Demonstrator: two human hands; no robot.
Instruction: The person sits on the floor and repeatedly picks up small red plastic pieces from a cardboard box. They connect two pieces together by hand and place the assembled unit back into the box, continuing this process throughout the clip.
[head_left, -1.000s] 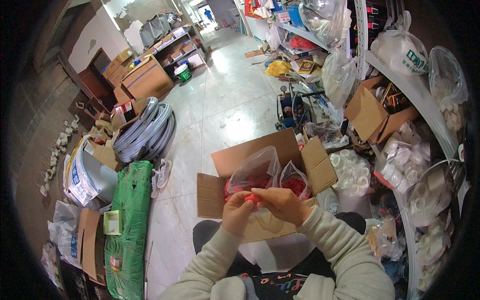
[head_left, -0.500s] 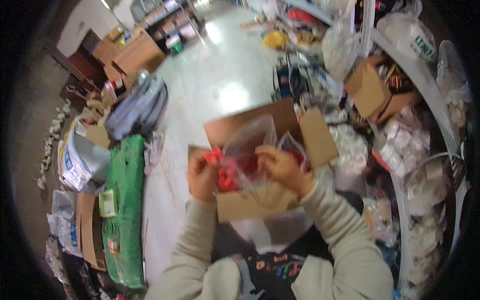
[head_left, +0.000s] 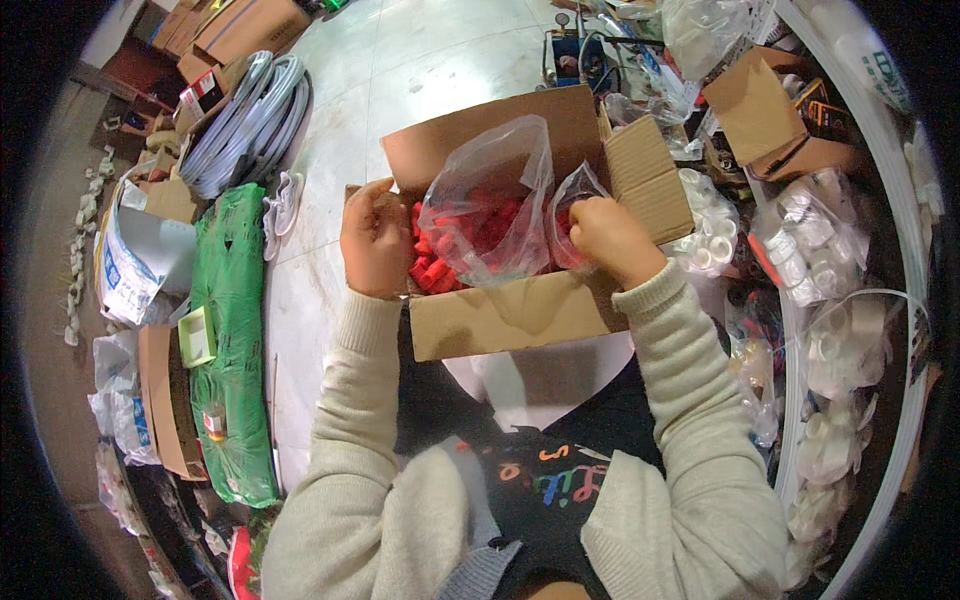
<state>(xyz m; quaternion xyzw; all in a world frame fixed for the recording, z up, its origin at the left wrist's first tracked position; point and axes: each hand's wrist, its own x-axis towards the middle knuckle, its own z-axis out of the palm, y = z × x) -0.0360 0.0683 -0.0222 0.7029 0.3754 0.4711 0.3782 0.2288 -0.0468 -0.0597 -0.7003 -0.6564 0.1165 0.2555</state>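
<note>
An open cardboard box sits in front of my lap, its flaps folded outward. Many small red pieces fill it, partly inside a clear plastic bag whose mouth stands up loosely. My left hand is at the box's left wall with its fingers curled over the edge and flap; the fingertips are partly hidden. At the box's right side, my right hand is closed on a bunched part of the clear bag, its knuckles up. What lies under that hand is hidden.
Left on the floor lie a long green wrapped bundle, a coil of grey hose and white shoes. To the right are an open carton, bags of white pipe fittings and a white shelf rail.
My left hand has left the red pieces and moved to the box's left edge. My right hand has shifted right along the bag. The view has tilted down, so the box appears higher.
</note>
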